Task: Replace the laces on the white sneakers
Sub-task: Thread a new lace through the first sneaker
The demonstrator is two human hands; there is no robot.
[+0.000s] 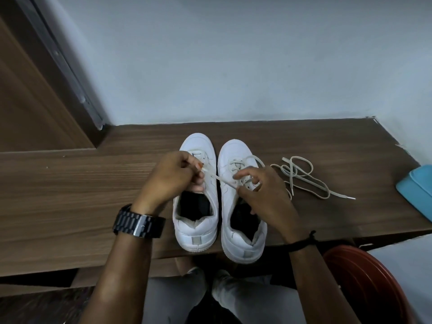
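Sneakers, white leather pair side by side on brown wood-grain tabletop | our left hand and right hand each pinch flat cream lace, fingers taut to feed right shoe's eyelets | spare tangled cream lace lies beside
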